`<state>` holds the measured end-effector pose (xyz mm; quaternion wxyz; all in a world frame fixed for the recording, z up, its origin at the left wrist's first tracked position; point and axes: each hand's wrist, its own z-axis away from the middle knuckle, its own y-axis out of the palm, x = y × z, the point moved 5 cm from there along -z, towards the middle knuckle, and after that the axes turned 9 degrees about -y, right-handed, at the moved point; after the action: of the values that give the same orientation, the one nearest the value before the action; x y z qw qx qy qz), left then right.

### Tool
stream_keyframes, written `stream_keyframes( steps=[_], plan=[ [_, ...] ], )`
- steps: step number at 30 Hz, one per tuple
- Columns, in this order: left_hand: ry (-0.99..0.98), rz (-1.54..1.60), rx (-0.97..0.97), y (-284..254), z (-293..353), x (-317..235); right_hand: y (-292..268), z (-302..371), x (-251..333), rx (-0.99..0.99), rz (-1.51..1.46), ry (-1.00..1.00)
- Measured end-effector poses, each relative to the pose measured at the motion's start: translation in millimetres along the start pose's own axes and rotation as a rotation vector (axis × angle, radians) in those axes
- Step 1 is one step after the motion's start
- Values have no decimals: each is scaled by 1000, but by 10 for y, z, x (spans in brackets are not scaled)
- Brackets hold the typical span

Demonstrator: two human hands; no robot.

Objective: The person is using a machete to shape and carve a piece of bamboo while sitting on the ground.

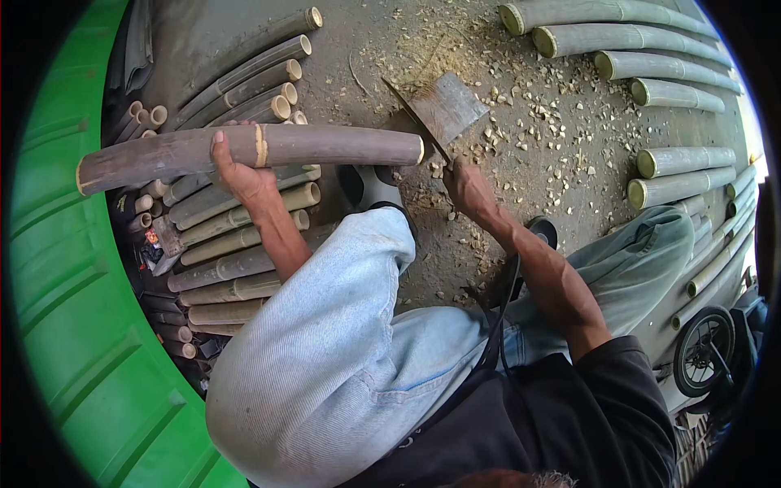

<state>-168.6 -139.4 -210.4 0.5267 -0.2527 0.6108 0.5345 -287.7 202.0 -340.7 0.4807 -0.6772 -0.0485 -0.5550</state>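
My left hand (246, 177) is wrapped round a thick bamboo section (342, 145) and holds it up nearly level, above the stacked pieces. A pale, trimmed joint ring (260, 146) shows on the section beside my fingers. Closed round the handle of a long, narrow knife (416, 119), my right hand (470, 189) is just past the section's right end. The dark blade slants up and to the left, apart from the bamboo. Below the blade, a worn grey block (449, 108) lies on the ground; its far parts are partly covered by the knife.
Bamboo chips (547, 126) litter the ground. Cut bamboo pieces (244, 218) are piled on the left beside a green ribbed panel (61, 268). More bamboo lengths (651, 38) lie in rows on the right. A small wheel (704, 350) stands at the lower right.
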Motion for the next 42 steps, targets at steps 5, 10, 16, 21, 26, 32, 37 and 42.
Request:
stream_keyframes(
  steps=[5,10,16,21,26,32,37,42],
  plan=[
    [6,-12,-4,-50,30,0,-113,-31,93,-125,-58,-184],
    [17,-16,39,-122,18,2,-151,-43,174,-213,-193,-259],
    [-72,-62,-5,-55,102,-108,220,136,-378,98,-37,-47],
    [3,-126,-304,-15,130,-231,63,110,-182,4,-18,-35],
    [14,-98,-285,20,86,-148,-197,-36,245,-188,-76,-188],
    [51,-72,-296,-15,54,-133,-9,4,60,-114,54,-97],
    [76,-68,-235,-13,1,-139,0,-13,14,-22,50,-3],
    [53,-52,-304,-88,-8,-105,-113,-26,159,-314,-91,-305]
  ],
)
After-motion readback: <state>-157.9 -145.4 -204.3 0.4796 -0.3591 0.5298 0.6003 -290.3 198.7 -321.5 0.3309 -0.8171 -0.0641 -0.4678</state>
